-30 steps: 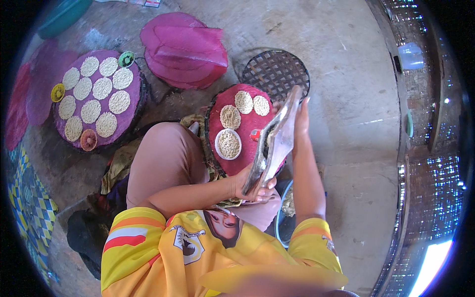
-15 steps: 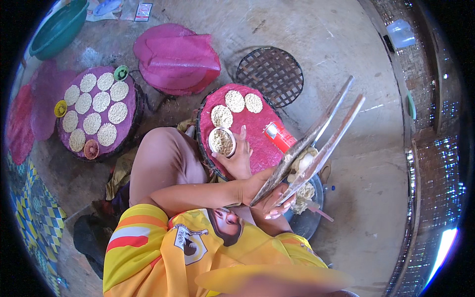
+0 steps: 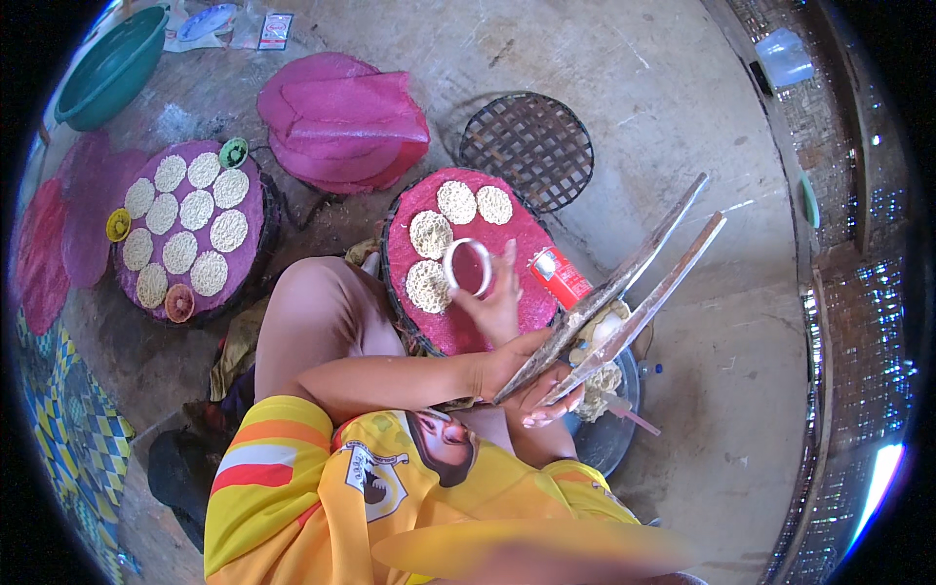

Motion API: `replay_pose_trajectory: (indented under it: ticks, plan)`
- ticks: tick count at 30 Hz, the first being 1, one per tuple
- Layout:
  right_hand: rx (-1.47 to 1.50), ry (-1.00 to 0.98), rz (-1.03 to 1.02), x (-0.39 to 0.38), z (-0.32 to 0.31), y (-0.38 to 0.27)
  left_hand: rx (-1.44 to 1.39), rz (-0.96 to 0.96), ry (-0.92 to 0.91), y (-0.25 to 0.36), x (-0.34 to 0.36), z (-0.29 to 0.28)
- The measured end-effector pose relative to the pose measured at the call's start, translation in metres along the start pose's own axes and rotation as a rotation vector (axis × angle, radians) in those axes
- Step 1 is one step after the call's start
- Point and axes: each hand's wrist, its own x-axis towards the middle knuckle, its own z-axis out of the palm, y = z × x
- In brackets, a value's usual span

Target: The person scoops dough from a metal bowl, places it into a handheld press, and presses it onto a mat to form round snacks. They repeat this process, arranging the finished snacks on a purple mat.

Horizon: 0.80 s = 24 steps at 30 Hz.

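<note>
Head view, hands [image 3: 495, 310] gripping wooden tool [image 3: 589, 310], ring [image 3: 449, 262]

floor [image 3: 726, 409]: grey, stained | woven wall [image 3: 866, 361]: right, light-pierced | bright gap [image 3: 880, 492]: lower right

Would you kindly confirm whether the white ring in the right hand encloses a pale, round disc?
No, only the red surface shows through the white round ring, while the nearest pale, textured disc lies to its left.

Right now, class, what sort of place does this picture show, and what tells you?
Probably a small food workshop, perhaps at home: pale stringy rounds on a pink surface, a white ring in the right hand, and a woven wall letting light through.
</note>
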Motion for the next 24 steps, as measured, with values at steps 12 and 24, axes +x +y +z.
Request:
replay_pose_trajectory:
  ticks: [12,24]
  plan:
    - [0.363,-0.091,0.140,0.028,-0.013,0.035,-0.040,0.017,0.014,0.004,-0.002,-0.018]
    - [0.866,-0.310,0.588,0.153,-0.054,0.036,-0.359,0.225,0.185,0.000,-0.023,-0.073]
